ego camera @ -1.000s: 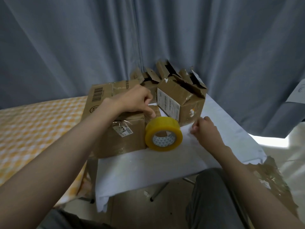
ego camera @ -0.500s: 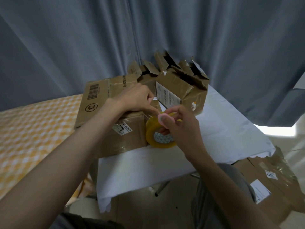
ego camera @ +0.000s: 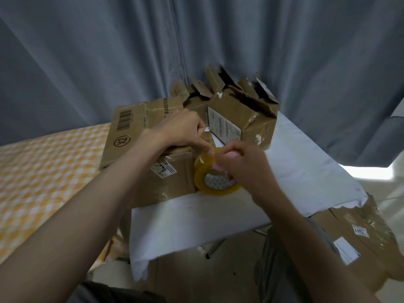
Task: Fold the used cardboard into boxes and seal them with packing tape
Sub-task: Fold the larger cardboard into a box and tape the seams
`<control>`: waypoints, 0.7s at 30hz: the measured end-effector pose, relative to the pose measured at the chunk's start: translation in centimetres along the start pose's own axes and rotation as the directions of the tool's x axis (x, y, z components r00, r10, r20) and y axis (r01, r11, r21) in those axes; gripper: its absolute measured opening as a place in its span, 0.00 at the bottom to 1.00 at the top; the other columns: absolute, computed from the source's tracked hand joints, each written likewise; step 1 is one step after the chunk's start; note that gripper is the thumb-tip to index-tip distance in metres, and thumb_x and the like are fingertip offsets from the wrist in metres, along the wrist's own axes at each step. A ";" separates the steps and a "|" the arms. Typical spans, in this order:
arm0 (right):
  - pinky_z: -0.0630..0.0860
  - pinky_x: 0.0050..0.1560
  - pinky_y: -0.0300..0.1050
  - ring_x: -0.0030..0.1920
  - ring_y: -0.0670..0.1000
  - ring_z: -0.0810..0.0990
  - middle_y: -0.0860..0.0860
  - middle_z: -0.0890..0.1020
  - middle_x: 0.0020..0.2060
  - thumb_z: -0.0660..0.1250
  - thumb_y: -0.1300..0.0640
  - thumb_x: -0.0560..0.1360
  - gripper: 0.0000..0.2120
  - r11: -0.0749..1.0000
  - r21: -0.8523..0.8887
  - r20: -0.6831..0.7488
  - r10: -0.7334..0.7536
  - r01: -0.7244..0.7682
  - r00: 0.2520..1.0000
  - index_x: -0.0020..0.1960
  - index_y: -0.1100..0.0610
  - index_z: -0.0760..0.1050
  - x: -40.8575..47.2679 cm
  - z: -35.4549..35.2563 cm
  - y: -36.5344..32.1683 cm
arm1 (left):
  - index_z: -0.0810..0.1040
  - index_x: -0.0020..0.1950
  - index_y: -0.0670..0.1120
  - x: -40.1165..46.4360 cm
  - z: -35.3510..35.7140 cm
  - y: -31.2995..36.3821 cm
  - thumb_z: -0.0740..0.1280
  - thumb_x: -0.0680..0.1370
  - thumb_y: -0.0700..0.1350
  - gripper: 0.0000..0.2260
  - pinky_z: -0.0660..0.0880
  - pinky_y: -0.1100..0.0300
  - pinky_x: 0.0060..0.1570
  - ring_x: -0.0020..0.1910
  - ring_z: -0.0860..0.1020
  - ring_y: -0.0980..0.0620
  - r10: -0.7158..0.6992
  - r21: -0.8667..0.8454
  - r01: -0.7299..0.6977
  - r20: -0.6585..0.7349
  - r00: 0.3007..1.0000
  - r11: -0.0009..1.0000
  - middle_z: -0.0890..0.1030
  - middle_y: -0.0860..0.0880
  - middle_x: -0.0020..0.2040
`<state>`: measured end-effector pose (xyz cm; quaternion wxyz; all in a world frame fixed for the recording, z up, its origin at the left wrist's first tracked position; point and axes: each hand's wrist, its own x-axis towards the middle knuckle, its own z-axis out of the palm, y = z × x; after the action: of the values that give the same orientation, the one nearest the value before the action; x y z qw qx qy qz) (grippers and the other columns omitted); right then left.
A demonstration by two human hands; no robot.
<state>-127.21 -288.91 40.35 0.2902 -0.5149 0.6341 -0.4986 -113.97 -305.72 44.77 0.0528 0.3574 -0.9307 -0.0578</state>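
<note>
1. Yellowish translucent roll of packing tape stands on edge on the white cloth-covered table, touching the right front corner of the closed brown cardboard box with a small white label.
2. Left hand rests on top of that box, fingers curled, thumb and forefinger tips pinching down at the top of the roll; looks like it grips the tape's loose end, but the end itself is too small to make out.
3. Right hand covers the right upper part of the roll, fingers bent around it, fingertips meeting the left hand's tips at the roll's top. Grasping the roll.
4. Flattened brown cardboard sheet with barcode and round stamp leans behind and left of the labelled box, under the left forearm.
5. Open-flapped brown cardboard box with a big white shipping label sits behind the roll, near the table's far edge; more torn-flap boxes just behind it.
6. Flat brown cardboard pieces with white stickers lie on the floor right of the table.
7. Grey-blue curtain hangs behind; orange-white checked cloth at left.
</note>
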 end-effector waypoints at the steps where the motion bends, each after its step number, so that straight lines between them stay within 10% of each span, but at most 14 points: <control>1: 0.78 0.36 0.36 0.38 0.42 0.82 0.42 0.82 0.34 0.68 0.56 0.74 0.07 1.000 -0.014 -0.083 -0.009 0.007 0.997 0.38 0.48 0.78 0.5 -1.0 0.5 | 0.73 0.28 0.49 0.0 0.0 0.0 0.67 0.51 0.79 0.32 0.68 0.61 0.34 0.28 0.74 0.58 -0.005 0.003 0.005 -0.003 1.000 1.000 0.71 0.59 0.21; 5: 0.76 0.43 0.45 0.42 0.49 0.81 0.49 0.83 0.38 0.63 0.55 0.77 0.07 0.972 -0.202 -0.285 0.059 -0.120 0.957 0.43 0.54 0.77 2.8 -3.8 5.2 | 0.73 0.28 0.49 0.0 0.1 0.0 0.68 0.50 0.79 0.33 0.72 0.59 0.37 0.28 0.74 0.57 -0.019 0.006 0.019 0.011 1.000 1.000 0.71 0.60 0.21; 10: 0.78 0.47 0.49 0.41 0.51 0.78 0.54 0.82 0.45 0.67 0.57 0.78 0.03 0.843 -0.401 -0.192 0.307 -0.360 0.932 0.49 0.56 0.77 4.3 -4.0 10.9 | 0.72 0.27 0.49 -0.1 -0.1 0.2 0.69 0.52 0.78 0.31 0.71 0.58 0.37 0.27 0.72 0.58 -0.012 0.006 0.011 0.014 1.000 1.000 0.71 0.61 0.20; 13: 0.78 0.55 0.55 0.50 0.57 0.79 0.55 0.81 0.50 0.66 0.58 0.78 0.05 0.742 -0.625 -0.115 0.221 -0.243 0.969 0.52 0.57 0.79 4.8 -3.7 10.6 | 0.72 0.27 0.49 -0.3 -0.2 0.4 0.69 0.51 0.78 0.32 0.70 0.60 0.35 0.27 0.72 0.58 -0.019 0.011 0.019 0.010 1.000 1.000 0.71 0.62 0.20; 17: 0.80 0.43 0.46 0.41 0.46 0.80 0.43 0.82 0.42 0.63 0.59 0.79 0.10 0.971 -0.234 -0.009 -0.047 0.043 0.999 0.52 0.52 0.82 6.1 -2.6 5.7 | 0.73 0.27 0.49 -0.5 -0.3 0.6 0.69 0.51 0.78 0.31 0.70 0.59 0.35 0.28 0.73 0.57 -0.028 0.003 0.028 0.012 1.000 1.000 0.73 0.57 0.23; 21: 0.75 0.50 0.43 0.54 0.45 0.75 0.42 0.77 0.55 0.67 0.51 0.77 0.11 0.993 -0.108 0.515 0.103 -0.054 0.851 0.58 0.42 0.80 7.8 -1.5 1.7 | 0.73 0.29 0.50 -0.7 -0.3 0.8 0.71 0.52 0.75 0.29 0.74 0.57 0.40 0.32 0.76 0.55 -0.048 -0.011 0.048 0.019 0.999 0.999 0.80 0.52 0.31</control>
<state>-131.50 -295.81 40.41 0.4473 -0.6165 0.5744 -0.2998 -113.91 -304.71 45.15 0.0445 0.3789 -0.9219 -0.0677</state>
